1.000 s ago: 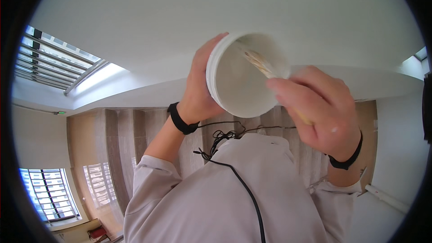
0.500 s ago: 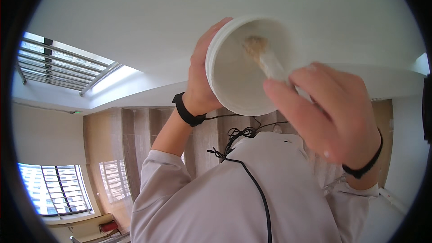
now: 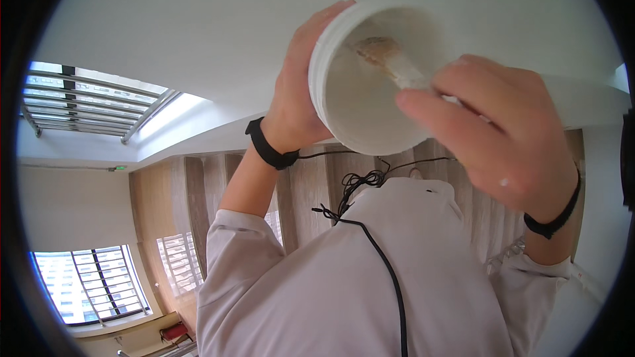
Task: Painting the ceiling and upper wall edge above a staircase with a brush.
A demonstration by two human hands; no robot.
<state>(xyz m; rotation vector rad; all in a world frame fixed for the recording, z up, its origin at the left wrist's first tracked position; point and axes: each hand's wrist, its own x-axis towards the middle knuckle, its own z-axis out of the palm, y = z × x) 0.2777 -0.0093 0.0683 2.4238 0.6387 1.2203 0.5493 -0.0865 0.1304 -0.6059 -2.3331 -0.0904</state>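
Note:
My left hand (image 3: 297, 86) grips a white plastic tub (image 3: 367, 122) from its left side, its open mouth tilted toward me. In my right hand (image 3: 503, 125), pinched by curled fingers, is a paintbrush (image 3: 382, 56); its tan, whitened bristles are down inside the tub, near the far part of the inner wall. Much of the brush's handle is hidden by my fingers. The tub's inside looks coated pale white, though how much it holds I cannot tell.
A white wall (image 3: 198, 26) fills the upper view. A railed window opening (image 3: 92, 99) is at upper left, a barred window (image 3: 89, 284) lower left. Stone steps (image 3: 304, 205) lie below me. Black cables (image 3: 360, 182) hang at my front; a red object (image 3: 173, 332) shows far lower left.
Both hands have risen in the picture with the tub and brush, shifting slightly right. The brush's bristles have swung around inside the tub over the last second.

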